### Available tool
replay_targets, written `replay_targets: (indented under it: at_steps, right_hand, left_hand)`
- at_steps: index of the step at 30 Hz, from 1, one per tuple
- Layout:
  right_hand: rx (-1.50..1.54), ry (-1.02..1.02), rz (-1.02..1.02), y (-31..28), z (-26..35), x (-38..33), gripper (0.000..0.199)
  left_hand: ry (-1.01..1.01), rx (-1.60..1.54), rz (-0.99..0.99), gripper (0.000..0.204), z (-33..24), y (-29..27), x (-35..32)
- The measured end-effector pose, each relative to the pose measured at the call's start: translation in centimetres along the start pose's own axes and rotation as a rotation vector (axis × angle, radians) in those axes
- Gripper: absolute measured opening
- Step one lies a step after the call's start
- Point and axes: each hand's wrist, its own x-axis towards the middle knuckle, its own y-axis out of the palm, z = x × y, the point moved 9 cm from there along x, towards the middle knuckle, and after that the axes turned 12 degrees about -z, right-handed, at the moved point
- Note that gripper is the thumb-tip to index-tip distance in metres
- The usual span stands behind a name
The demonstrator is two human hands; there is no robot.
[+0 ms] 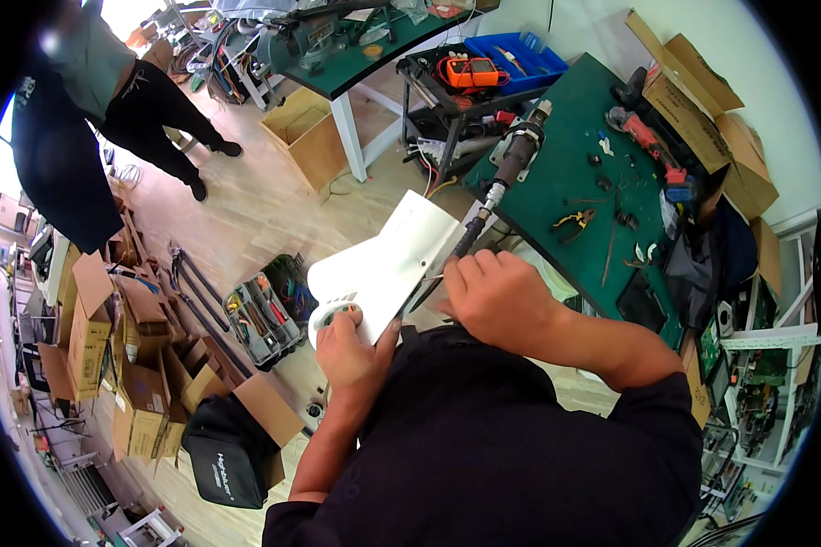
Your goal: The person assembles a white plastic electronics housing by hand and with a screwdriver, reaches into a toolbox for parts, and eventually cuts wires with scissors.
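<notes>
A white plastic housing (401, 260) with a rounded, slotted end is held tilted in front of my body. My left hand (351, 351) grips its near end, with fingers over the rounded part and the thumb along the edge. My right hand (497, 296) is closed in a fist beside the housing's right edge. A thin metal rod (435, 277) sticks out of that fist toward the housing; the rest of it is hidden. Behind the fist, a dark cylindrical tool with a metal shaft (520, 150) reaches from the bench's edge toward the housing.
The green workbench (556, 191) at right carries yellow-black pliers (573, 224), a red angle grinder (643, 137) and cardboard boxes (693, 109). An orange multimeter (472, 72) lies on a cart. A toolbox (263, 312), cartons (141, 401) and a black bag (223, 456) stand on the floor. Another person (141, 100) stands far left.
</notes>
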Motion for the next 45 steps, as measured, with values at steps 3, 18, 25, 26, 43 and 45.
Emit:
replay_targets:
  at_steps: [3,18,25,26,43,45]
  right_hand:
    - [-0.015,-0.086,0.079,0.6,0.1,-0.3,0.027]
    - [0.455,0.374,-0.315,0.1,-4.1,-1.4,0.023]
    - [0.356,-0.029,-0.33,-1.6,-2.5,-0.6,0.027]
    - [0.359,-0.029,-0.312,-1.6,-2.4,-0.7,0.026]
    - [0.707,0.436,0.245,2.7,-3.6,-1.7,0.04]
    - [1.372,1.348,0.573,7.0,-3.4,-5.7,0.048]
  left_hand:
    - [0.02,-0.006,0.037,0.044,0.1,0.2,-0.1]
    - [-0.021,-0.047,0.029,0.046,-0.9,0.0,-0.5]
    - [0.002,-0.016,0.043,0.047,-0.5,-0.4,-0.3]
    - [0.015,-0.009,0.033,0.047,-0.6,-0.5,-0.2]
    - [0.135,0.028,-0.018,0.049,-1.8,-1.2,-0.2]
    - [0.139,0.026,-0.056,0.049,-2.0,-1.5,-0.3]
